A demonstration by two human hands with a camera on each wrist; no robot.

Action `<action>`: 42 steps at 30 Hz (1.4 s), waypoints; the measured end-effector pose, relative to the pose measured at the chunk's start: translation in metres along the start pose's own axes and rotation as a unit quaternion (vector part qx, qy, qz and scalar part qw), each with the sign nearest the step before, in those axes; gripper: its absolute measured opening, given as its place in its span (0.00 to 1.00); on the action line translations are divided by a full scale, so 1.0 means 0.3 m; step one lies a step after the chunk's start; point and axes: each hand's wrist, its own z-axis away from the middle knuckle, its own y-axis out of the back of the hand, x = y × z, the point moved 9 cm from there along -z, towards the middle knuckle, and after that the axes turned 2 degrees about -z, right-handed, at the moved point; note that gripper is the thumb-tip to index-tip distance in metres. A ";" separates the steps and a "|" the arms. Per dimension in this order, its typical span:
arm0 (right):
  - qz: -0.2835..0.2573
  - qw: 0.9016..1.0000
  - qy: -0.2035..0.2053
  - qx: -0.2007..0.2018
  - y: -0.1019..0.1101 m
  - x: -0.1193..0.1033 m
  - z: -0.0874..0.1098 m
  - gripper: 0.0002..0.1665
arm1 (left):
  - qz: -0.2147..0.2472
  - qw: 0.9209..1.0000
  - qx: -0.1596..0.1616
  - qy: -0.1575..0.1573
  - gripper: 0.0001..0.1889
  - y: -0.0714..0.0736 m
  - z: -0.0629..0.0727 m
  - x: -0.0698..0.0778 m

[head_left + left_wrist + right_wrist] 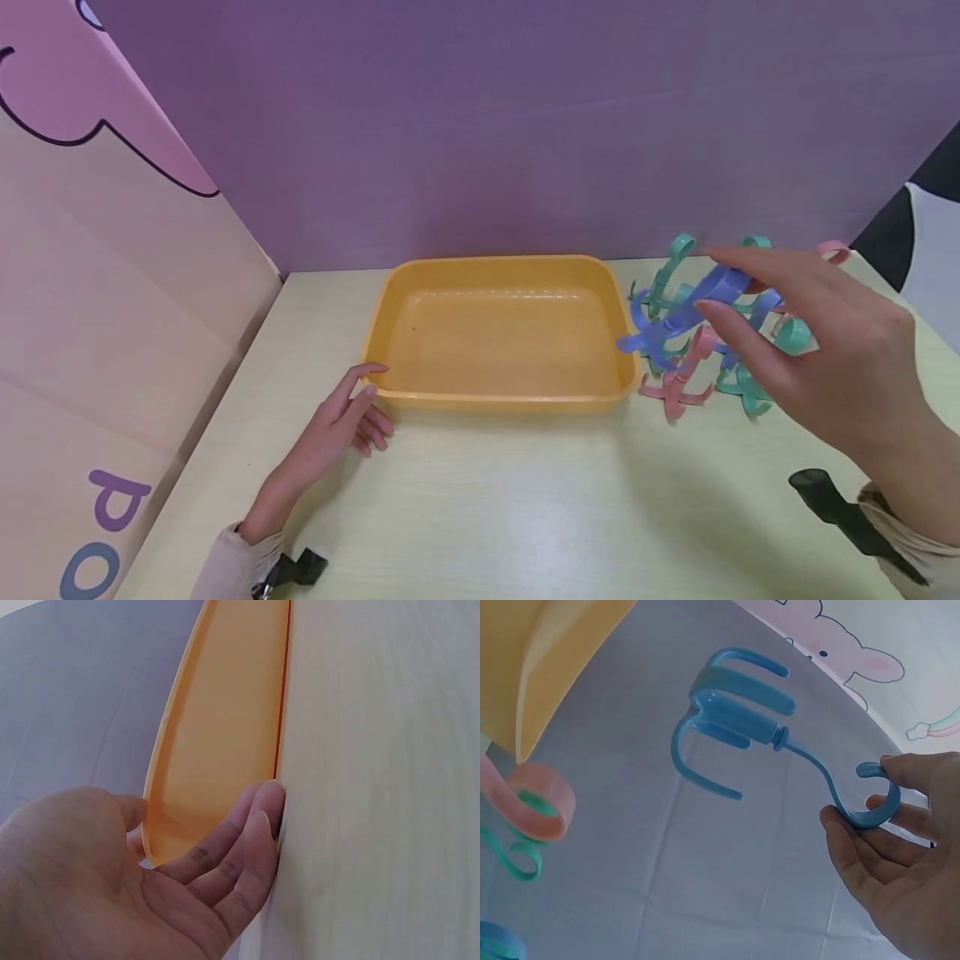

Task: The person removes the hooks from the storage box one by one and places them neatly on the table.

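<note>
My right hand (840,350) pinches the curved end of a blue plastic multi-prong hook (686,315) between thumb and fingers. In the right wrist view this hook (739,720) has several curved prongs at one end and a thin neck running to the held curl. It is raised over a pile of similar hooks, its prongs close to the tray's right rim. At the near left corner of a yellow tray (495,333), my left hand (337,429) holds the rim, with the index finger over the edge. The other fingers (259,855) lie along the tray's outside.
Beneath and around the raised hook lie several pink, green and blue hooks, including a pink hook (678,387) and a green hook (745,390). A purple panel (525,125) stands along the table's back edge, and a pale printed panel (112,333) rises on the left.
</note>
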 end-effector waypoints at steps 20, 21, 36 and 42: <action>0.084 0.975 -0.153 -0.139 0.061 0.301 0.069 0.21 | -0.007 1.000 -0.004 -0.001 0.20 -0.006 0.004 0.015; 0.086 0.974 -0.154 -0.140 0.063 0.306 0.069 0.21 | -0.007 1.000 -0.004 0.000 0.20 -0.006 0.005 0.015; 0.155 0.925 -0.200 -0.285 0.014 0.430 0.116 0.18 | 0.001 1.000 -0.008 -0.004 0.21 0.004 0.014 -0.002; 0.163 0.908 -0.235 -0.306 0.033 0.512 0.154 0.19 | -0.005 1.000 -0.010 -0.007 0.21 0.001 0.014 0.001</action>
